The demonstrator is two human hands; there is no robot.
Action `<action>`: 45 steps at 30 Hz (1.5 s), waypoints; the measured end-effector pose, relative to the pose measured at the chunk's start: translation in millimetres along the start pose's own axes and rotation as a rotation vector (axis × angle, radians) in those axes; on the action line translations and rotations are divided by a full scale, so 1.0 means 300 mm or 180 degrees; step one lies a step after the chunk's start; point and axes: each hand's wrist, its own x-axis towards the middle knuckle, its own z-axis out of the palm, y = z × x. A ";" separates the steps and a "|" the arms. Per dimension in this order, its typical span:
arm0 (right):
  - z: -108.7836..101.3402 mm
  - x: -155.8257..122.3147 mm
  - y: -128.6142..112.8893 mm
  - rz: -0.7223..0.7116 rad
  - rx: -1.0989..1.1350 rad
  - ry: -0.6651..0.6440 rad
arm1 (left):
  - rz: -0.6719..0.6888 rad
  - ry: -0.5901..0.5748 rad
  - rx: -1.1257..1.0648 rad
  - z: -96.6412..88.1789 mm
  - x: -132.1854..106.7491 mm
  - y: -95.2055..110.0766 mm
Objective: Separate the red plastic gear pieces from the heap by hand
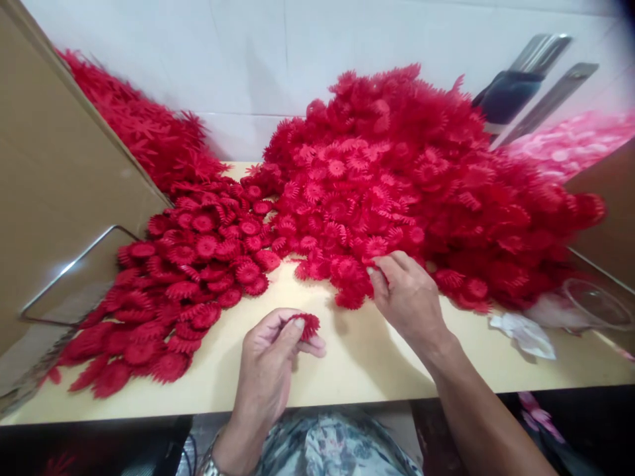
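My left hand (275,344) is closed in a pinch on a small red plastic flower piece (306,324), held just above the pale tabletop (357,370). My right hand (407,294) reaches into the front edge of a big heap of red flower pieces (397,185), its fingers curled on one piece there. A flatter pile of red flower pieces (188,277) lies to the left of my left hand.
A cardboard panel (54,192) stands at the left with red leaf-like pieces (143,132) heaped behind it. At the right lie a crumpled white scrap (526,330), a clear plastic container (595,304), and pink pieces (570,142) behind. A white wall stands at the back.
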 end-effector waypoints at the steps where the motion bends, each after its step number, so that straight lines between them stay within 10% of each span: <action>1: 0.000 -0.004 0.008 -0.0091 -0.0302 -0.0122 | -0.0034 -0.0014 -0.0075 0.003 0.003 0.005; 13: -0.034 -0.037 -0.040 -0.0347 0.0971 -0.0110 | -0.0256 -0.0113 -0.0101 0.029 0.014 -0.010; 27: -0.024 -0.050 -0.173 0.0314 0.2813 -0.1517 | 0.0160 -0.0154 0.0548 0.015 -0.004 -0.050; 39: 0.004 -0.107 -0.174 0.0139 0.2011 -0.0153 | 0.0009 0.0008 -0.0272 0.028 -0.014 -0.032; 45: -0.022 -0.099 -0.183 -0.0070 0.2063 0.0050 | 0.0819 0.0387 0.0109 0.013 -0.002 -0.058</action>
